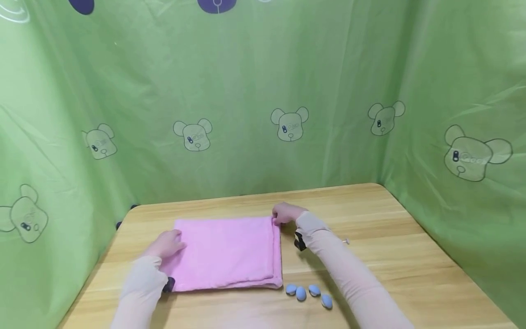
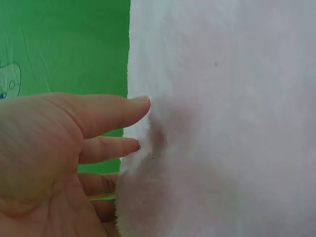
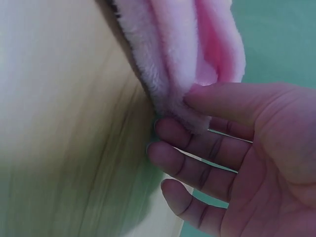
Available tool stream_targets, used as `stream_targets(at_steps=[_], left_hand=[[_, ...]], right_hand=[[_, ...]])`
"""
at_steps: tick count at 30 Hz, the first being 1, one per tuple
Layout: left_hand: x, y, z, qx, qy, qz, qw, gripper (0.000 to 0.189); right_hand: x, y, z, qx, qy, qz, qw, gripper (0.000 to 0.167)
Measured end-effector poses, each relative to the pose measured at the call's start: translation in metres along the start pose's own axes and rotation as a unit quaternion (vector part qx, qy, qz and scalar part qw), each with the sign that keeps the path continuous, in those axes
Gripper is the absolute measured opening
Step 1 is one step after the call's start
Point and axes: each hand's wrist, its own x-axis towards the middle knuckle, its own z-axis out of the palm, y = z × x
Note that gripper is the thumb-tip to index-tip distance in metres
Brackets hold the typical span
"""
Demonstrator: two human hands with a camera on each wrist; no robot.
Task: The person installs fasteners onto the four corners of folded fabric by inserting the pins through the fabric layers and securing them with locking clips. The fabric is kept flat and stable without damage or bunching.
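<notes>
A folded pink plush cloth (image 1: 226,251) lies on the wooden table, its layers showing along the right and near edges. At its far right corner my right hand (image 1: 287,213) pinches the layers. The right wrist view shows the thumb (image 3: 222,101) over the soft folds (image 3: 173,54) and the forefinger underneath. My left hand (image 1: 165,244) rests at the cloth's left edge. Close up in the left wrist view, its thumb (image 2: 113,111) and a finger touch the pale-looking cloth (image 2: 227,98), while the lower fingertips are hidden behind the edge.
Several small blue oval pieces (image 1: 301,293) lie close to the cloth's near right corner, beside the right forearm. A tiny pin-like object (image 1: 346,241) sits right of that forearm. Green curtains (image 1: 246,91) with bear prints surround the wooden table (image 1: 394,246).
</notes>
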Motion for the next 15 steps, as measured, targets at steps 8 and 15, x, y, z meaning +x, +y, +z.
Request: stream_targets(at_steps=[8, 15], left_hand=[[0.021, 0.026, 0.015, -0.007, 0.004, 0.006, 0.9999, 0.052], [0.034, 0.045, 0.025, -0.027, 0.006, 0.004, 0.9996, 0.054]], right_hand=[[-0.010, 0.037, -0.008, 0.035, 0.011, 0.032, 0.9988, 0.007], [-0.017, 0.068, -0.010, 0.051, 0.032, 0.049, 0.9969, 0.010]])
